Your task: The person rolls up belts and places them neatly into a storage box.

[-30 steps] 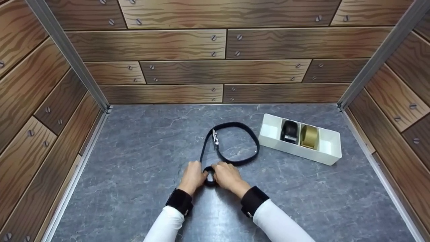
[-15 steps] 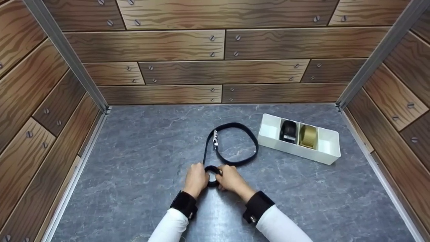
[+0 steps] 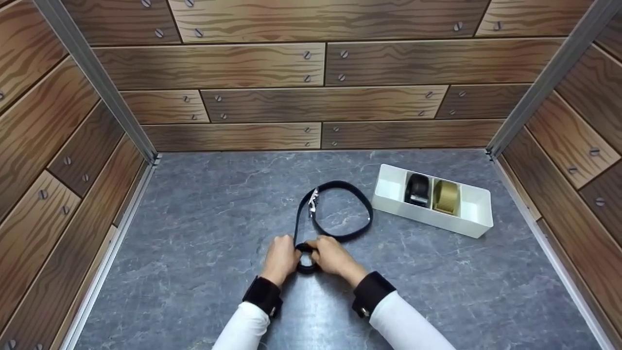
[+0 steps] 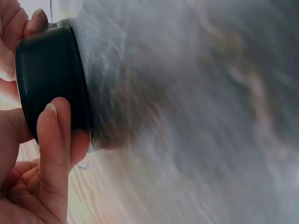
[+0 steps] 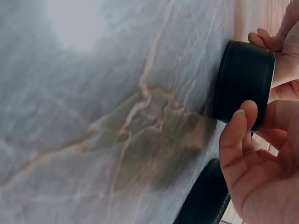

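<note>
A black belt lies on the grey floor, its near end wound into a small upright-edged coil (image 3: 307,269) and the rest spread in a wide loop (image 3: 362,194). A silver buckle (image 3: 313,201) shows on the loop's left side. My left hand (image 3: 280,257) pinches the coil from the left, thumb inside the ring, where the strap leads away. From the right, my right hand (image 3: 335,255) grips the coil's far edge with curled fingers. In the left wrist view the coil (image 4: 51,74) sits between fingers and thumb. The right wrist view shows its smooth outer face (image 5: 245,77).
A white divided box (image 3: 432,221) stands to the right of the belt loop. Inside it sit a rolled black belt (image 3: 418,188) and a rolled tan-gold belt (image 3: 446,197). Wood-patterned walls (image 3: 233,63) enclose the back and sides.
The right hand shifted to the coil's right side, then back over its far edge. The belt loop's far part and buckle have turned and slid slightly nearer. The box stays put.
</note>
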The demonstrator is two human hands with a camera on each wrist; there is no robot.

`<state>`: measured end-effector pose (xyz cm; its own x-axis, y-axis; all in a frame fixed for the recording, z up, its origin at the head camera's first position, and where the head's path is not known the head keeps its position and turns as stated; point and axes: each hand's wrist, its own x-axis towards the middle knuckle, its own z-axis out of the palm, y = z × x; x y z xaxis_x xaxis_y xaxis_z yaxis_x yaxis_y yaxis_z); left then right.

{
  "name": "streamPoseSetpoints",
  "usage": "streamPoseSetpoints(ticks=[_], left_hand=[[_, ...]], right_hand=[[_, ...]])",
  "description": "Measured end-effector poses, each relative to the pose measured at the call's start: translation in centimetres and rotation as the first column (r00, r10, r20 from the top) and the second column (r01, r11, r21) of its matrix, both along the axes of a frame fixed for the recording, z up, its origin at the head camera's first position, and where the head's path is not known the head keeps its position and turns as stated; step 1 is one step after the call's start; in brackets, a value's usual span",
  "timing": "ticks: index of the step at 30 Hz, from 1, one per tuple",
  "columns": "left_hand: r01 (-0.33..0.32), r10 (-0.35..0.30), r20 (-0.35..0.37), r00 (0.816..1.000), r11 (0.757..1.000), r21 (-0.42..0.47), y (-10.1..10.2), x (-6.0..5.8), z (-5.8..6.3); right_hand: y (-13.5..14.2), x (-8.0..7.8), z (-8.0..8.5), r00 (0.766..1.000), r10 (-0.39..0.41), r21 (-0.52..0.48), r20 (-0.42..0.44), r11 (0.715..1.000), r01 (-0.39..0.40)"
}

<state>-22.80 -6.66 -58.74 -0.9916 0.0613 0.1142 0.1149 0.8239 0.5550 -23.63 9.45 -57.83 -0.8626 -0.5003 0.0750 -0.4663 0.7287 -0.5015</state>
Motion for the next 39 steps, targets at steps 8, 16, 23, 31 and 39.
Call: streamPoseSetpoints(ticks=[8, 16, 23, 31, 39], left_hand=[[-0.089, 0.09, -0.021, 0.996, 0.996, 0.018, 0.8, 0.1, -0.2], [-0.004, 0.001, -0.037, 0.999, 0.998, -0.07, 0.1, 0.2, 0.3], [0.048, -0.065, -0.085, 0.994, 0.981, -0.191, 0.0, 0.1, 0.7], [-0.013, 0.003, -0.042, 0.999, 0.973, -0.231, 0.9, 0.0, 0.7], [-0.117, 0.116, -0.018, 0.993, 0.978, -0.174, -0.1, -0.6, 0.6]], right_hand=[[0.2, 0.8, -0.2, 0.939, -0.167, -0.2, 0.3, 0.952, 0.233], [-0.3, 0.7, -0.4, 0.97, -0.158, -0.098, 0.185, 0.979, 0.178], [0.2, 0.0, -0.2, 1.0, -0.001, -0.013, 0.022, 1.0, 0.001], [0.8, 0.2, -1.0, 0.99, -0.133, -0.228, -0.048, 0.966, 0.119], [3.1, -0.1, -1.1, 0.993, -0.117, -0.189, 0.029, 0.975, 0.12]])
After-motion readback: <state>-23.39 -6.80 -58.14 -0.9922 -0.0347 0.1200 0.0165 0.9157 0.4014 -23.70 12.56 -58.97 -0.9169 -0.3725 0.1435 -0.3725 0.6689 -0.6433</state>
